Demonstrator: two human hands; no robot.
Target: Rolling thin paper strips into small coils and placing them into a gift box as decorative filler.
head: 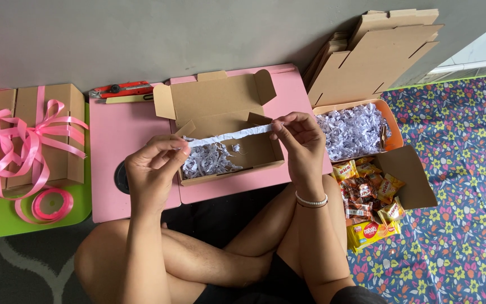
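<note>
Both hands pinch a crinkled white paper strip (230, 135) stretched over the open cardboard box (220, 121): left hand (154, 166) clamped on its left end, right hand (299, 139) on its right end. Shredded paper (208, 160) lies inside that box, on the pink worktop (116, 135)

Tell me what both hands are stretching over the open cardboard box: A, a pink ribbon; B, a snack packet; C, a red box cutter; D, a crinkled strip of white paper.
D: the left hand and right hand pinch the ends of a crinkled strip of white paper above the open cardboard box.
</note>
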